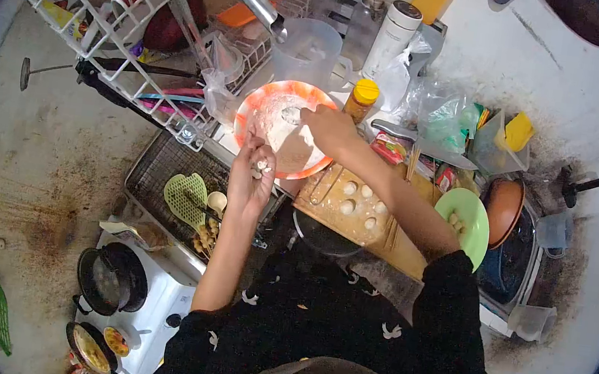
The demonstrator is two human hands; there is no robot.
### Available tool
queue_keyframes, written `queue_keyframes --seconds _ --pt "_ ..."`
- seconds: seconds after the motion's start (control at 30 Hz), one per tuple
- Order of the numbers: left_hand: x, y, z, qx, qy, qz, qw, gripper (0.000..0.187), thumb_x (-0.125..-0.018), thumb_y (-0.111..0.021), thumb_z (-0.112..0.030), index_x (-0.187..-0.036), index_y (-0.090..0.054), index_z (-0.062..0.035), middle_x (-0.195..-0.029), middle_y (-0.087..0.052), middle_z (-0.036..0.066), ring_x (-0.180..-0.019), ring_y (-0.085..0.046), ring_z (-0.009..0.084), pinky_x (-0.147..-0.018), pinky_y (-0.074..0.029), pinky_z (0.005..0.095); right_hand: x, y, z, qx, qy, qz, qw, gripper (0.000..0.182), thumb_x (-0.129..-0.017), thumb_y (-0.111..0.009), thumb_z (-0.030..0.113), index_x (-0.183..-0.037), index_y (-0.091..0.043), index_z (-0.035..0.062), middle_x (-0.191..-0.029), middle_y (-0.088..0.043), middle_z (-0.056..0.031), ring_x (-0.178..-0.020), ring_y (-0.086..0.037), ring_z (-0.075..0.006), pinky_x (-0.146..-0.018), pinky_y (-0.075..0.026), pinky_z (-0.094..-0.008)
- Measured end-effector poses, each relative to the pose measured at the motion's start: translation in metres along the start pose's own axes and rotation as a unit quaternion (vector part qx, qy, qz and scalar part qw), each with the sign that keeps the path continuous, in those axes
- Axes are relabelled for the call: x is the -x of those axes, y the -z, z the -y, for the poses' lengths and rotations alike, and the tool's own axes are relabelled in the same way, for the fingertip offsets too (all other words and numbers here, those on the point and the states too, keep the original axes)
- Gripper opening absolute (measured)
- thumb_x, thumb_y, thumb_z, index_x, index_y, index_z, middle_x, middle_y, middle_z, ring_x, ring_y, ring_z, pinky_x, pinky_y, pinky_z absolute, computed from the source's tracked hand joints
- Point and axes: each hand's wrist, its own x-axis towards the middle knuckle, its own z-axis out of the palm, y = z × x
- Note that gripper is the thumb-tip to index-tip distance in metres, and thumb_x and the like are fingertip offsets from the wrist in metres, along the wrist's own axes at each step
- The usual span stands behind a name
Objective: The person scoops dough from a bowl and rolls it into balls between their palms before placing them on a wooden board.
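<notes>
An orange-and-white bowl (248, 102) holds white flour (278, 121). My right hand (327, 132) reaches over its right rim, closed on a metal spoon (291, 115) whose head is at the flour. At the bowl's lower left rim, my left hand (252, 174) is turned palm up with curled fingers. Small whitish lumps, apparently dough, (262, 167) lie in it. Beneath my right forearm is a floured wooden board (331, 202) with several round dough balls (348, 206) and thin skewers. More pale pieces (457, 223) sit in a green bowl (470, 206) to the right.
Behind the bowl stand a clear jug (308, 46), a yellow-capped jar (361, 101) and a white flask (394, 38). A knife (445, 154) lies beyond the board. At left are a wire dish rack (116, 37) and a stove (161, 282) with pans; a sink (510, 265) is at right.
</notes>
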Motion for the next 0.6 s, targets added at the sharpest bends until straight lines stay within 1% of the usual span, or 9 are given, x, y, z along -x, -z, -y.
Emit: queue_keyframes --seconds 0.07,0.2,0.3,0.37,0.4,0.43,0.5,0.53,0.6 --pt "-0.003 0.01 -0.003 0.084 0.022 0.139 0.986 0.015 -0.091 -0.047 -0.014 -0.102 -0.051 -0.0041 -0.069 -0.044 -0.001 -0.06 -0.042 0.0061 -0.059 -0.044 0.017 -0.006 -0.003 -0.008 0.06 0.021 -0.012 0.998 0.013 -0.076 -0.05 0.007 -0.083 -0.059 0.0024 -0.086 -0.059 -0.016 -0.083 -0.06 -0.0297 -0.068 -0.048 -0.0403" --pt "0.007 0.012 -0.004 0.12 0.025 0.119 0.985 0.012 -0.092 -0.045 -0.016 -0.089 -0.05 -0.0057 -0.066 -0.042 -0.001 -0.058 -0.04 0.0076 -0.055 -0.041 0.0181 -0.015 -0.017 -0.021 0.143 0.159 -0.16 0.964 0.011 -0.073 -0.051 0.007 -0.075 -0.062 0.0036 -0.084 -0.059 -0.0151 -0.08 -0.06 -0.0283 -0.064 -0.049 -0.0389" --pt "0.018 0.011 -0.001 0.175 0.06 0.033 0.982 0.016 -0.094 -0.038 -0.015 -0.087 -0.048 -0.0046 -0.067 -0.042 0.001 -0.059 -0.04 0.0115 -0.056 -0.041 0.0225 -0.015 -0.014 -0.005 0.135 0.168 -0.123 0.969 0.011 -0.072 -0.052 0.006 -0.073 -0.062 0.0029 -0.085 -0.059 -0.0156 -0.083 -0.06 -0.028 -0.066 -0.049 -0.0396" --pt "0.022 0.011 0.001 0.161 0.062 -0.007 0.985 0.016 -0.093 -0.038 -0.014 -0.084 -0.047 -0.0056 -0.067 -0.04 0.002 -0.059 -0.039 0.0119 -0.056 -0.041 0.0236 -0.011 -0.011 0.008 0.061 0.076 0.097 0.99 0.011 -0.073 -0.052 0.005 -0.073 -0.063 0.0025 -0.092 -0.059 -0.0161 -0.093 -0.058 -0.0274 -0.072 -0.048 -0.0403" --pt "0.027 0.005 0.0 0.137 0.058 -0.031 0.988 0.021 -0.093 -0.039 -0.016 -0.075 -0.046 -0.0075 -0.062 -0.036 0.0 -0.053 -0.036 0.0098 -0.049 -0.038 0.0208 -0.011 -0.017 0.006 0.056 0.11 0.133 0.983 0.012 -0.074 -0.051 0.004 -0.078 -0.062 0.0015 -0.096 -0.06 -0.0172 -0.092 -0.059 -0.028 -0.073 -0.049 -0.0404" --pt "0.027 0.012 -0.002 0.136 0.06 -0.031 0.988 0.021 -0.093 -0.039 -0.016 -0.075 -0.046 -0.0075 -0.062 -0.036 0.0 -0.053 -0.036 0.0098 -0.049 -0.038 0.0208 -0.014 -0.034 -0.001 0.055 0.109 0.134 0.983 0.012 -0.074 -0.051 0.004 -0.078 -0.062 0.0015 -0.096 -0.06 -0.0172 -0.092 -0.059 -0.028 -0.073 -0.049 -0.0404" --pt "0.029 0.03 -0.008 0.11 0.01 0.085 0.99 0.026 -0.092 -0.042 -0.018 -0.067 -0.042 -0.0095 -0.056 -0.031 -0.002 -0.047 -0.029 0.0069 -0.041 -0.03 0.018 -0.02 -0.063 -0.015 0.095 0.221 0.061 0.969 0.015 -0.074 -0.05 0.004 -0.085 -0.061 0.0006 -0.087 -0.062 -0.0169 -0.079 -0.062 -0.0296 -0.066 -0.051 -0.0388" --pt "0.03 0.032 -0.009 0.118 -0.004 0.029 0.993 0.031 -0.091 -0.045 -0.022 -0.063 -0.038 -0.0111 -0.052 -0.026 -0.004 -0.043 -0.024 0.005 -0.035 -0.021 0.0172 -0.022 -0.068 -0.02 0.111 0.225 0.051 0.967 0.02 -0.075 -0.05 0.005 -0.092 -0.059 -0.0001 -0.081 -0.063 -0.0163 -0.07 -0.063 -0.0304 -0.061 -0.052 -0.0378" --pt "0.029 0.046 -0.004 0.098 0.022 -0.013 0.995 0.03 -0.091 -0.045 -0.023 -0.064 -0.039 -0.0111 -0.052 -0.026 -0.004 -0.043 -0.024 0.0049 -0.033 -0.021 0.0169 -0.023 -0.055 -0.011 0.112 0.181 0.101 0.972 0.019 -0.075 -0.05 0.005 -0.091 -0.06 0.0002 -0.081 -0.064 -0.016 -0.072 -0.064 -0.0299 -0.061 -0.052 -0.0377"
